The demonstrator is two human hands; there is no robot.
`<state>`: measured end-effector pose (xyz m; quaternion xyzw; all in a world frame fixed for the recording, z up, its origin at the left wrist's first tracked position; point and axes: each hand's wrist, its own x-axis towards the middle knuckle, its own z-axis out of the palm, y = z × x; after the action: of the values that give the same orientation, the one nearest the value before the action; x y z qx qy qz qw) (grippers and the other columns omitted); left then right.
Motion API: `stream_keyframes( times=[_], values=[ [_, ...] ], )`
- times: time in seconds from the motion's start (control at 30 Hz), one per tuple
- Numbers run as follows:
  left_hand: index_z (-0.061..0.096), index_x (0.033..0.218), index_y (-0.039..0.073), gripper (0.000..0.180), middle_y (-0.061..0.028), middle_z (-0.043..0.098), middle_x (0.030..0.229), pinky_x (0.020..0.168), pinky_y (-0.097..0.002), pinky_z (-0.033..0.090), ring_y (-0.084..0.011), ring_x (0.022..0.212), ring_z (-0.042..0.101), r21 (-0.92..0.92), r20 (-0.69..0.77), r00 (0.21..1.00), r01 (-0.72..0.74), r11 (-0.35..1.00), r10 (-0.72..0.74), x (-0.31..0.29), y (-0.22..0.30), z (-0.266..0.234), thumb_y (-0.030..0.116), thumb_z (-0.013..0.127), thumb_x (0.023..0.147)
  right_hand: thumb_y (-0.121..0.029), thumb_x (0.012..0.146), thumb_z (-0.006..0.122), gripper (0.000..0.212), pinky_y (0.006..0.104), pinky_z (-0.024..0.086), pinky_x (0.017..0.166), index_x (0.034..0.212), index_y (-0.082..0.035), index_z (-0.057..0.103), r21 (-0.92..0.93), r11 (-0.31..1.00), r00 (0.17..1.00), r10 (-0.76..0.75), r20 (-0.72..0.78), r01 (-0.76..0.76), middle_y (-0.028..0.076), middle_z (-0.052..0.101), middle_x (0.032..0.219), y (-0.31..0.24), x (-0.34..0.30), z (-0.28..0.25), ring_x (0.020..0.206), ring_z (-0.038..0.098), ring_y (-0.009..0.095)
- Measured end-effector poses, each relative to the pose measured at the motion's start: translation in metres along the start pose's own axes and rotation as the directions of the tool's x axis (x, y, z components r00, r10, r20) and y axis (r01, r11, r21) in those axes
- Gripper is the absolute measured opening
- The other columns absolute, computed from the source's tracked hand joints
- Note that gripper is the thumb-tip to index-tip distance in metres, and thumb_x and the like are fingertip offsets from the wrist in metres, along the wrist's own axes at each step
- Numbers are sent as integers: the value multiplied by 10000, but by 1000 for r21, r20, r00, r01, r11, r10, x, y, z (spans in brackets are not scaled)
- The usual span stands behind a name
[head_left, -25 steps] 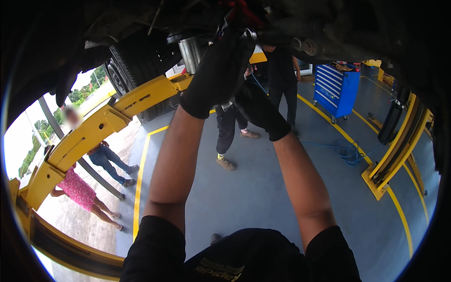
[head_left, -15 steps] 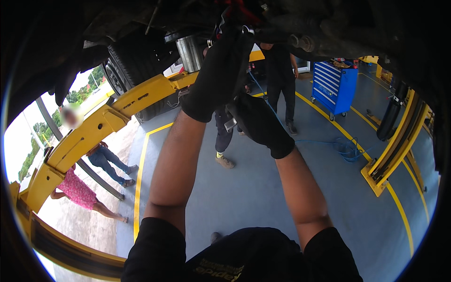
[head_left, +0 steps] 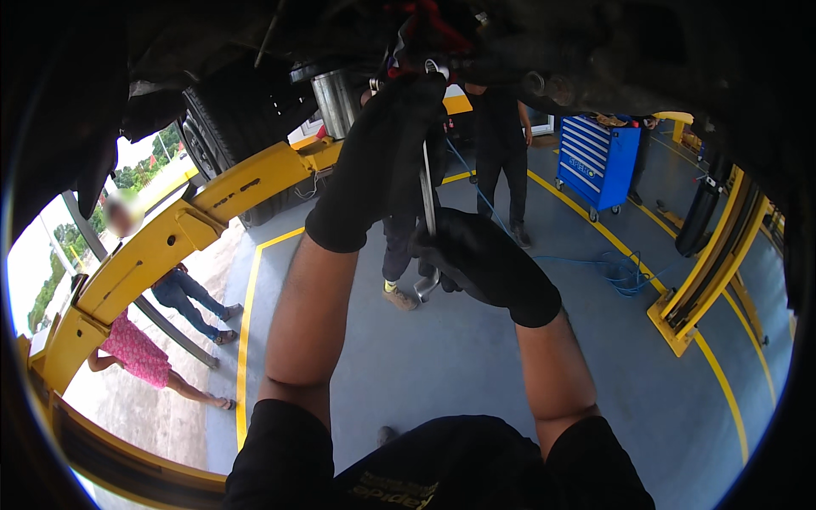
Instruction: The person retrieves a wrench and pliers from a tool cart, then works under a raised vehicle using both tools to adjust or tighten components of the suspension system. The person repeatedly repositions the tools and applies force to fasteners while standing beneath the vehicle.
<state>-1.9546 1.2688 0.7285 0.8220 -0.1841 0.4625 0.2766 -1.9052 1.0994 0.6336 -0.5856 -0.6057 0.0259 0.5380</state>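
A shiny offset ring wrench point(head_left: 427, 191) stands almost upright under the raised vehicle. Its upper ring meets the dark underbody point(head_left: 544, 81); the exact fastener there is hidden. My right hand point(head_left: 480, 259), in a black glove, is closed round the lower part of the shaft, and the bent lower end sticks out below the fingers. Higher up, my left hand point(head_left: 374, 161), also black-gloved, is closed about the upper part of the wrench just beneath the ring. Its fingertips are hard to make out against the dark parts. A red part point(head_left: 433, 30) shows just above the ring.
Left, a yellow lift arm point(head_left: 195, 221) curves beneath the vehicle near a tyre point(head_left: 229, 127) and a metal cylinder point(head_left: 336, 102). A blue tool cabinet point(head_left: 599, 161) and lift post point(head_left: 705, 263) stand right. Several people stand around; a blue hose point(head_left: 625, 272) lies on the floor.
My right hand has moved down and slightly right, and the wrench now points more steeply, with its shaft in view. My left hand has shifted slightly down and left.
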Motion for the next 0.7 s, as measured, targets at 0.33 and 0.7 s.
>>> stream_keyframes(
  times=[0.33, 0.7],
  values=[
    [538, 1373, -10, 542, -214, 613, 1315, 1013, -383, 518, -322, 1206, 619, 341, 83, 891, -447, 827, 447, 18, -16, 9, -47, 712, 861, -105, 924, 720, 275, 350, 569, 758, 1166, -5, 635, -444, 795, 832, -528, -172, 413, 162, 672, 1029, 95, 77, -9, 884, 688, 277],
    [484, 1449, 25, 465, -126, 664, 1203, 936, -327, 557, -226, 1088, 677, 188, 39, 962, -273, 944, 270, 19, 1, 15, -8, 605, 1001, -32, 874, 722, 398, 396, 582, 808, 1254, 6, 611, -662, 686, 861, -494, -121, 301, 218, 659, 1076, 76, 53, 10, 958, 678, 292]
  ],
)
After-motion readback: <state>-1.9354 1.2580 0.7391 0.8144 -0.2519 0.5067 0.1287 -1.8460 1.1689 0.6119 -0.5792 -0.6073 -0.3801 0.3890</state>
